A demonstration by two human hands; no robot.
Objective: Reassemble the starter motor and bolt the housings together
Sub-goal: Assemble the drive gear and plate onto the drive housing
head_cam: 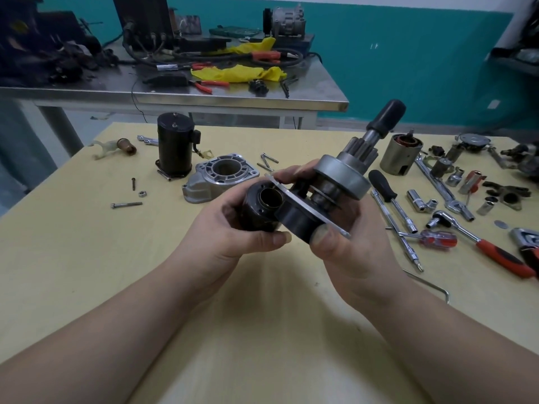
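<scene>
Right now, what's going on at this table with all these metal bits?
A person is putting a starter motor back together. The left hand grips a dark round housing and the right hand holds the drive shaft assembly against it, above the yellow table. The aluminium nose housing, black motor body and loose bolts lie waiting, so nothing is bolted yet. Sockets and a ratchet sit to the right.
</scene>
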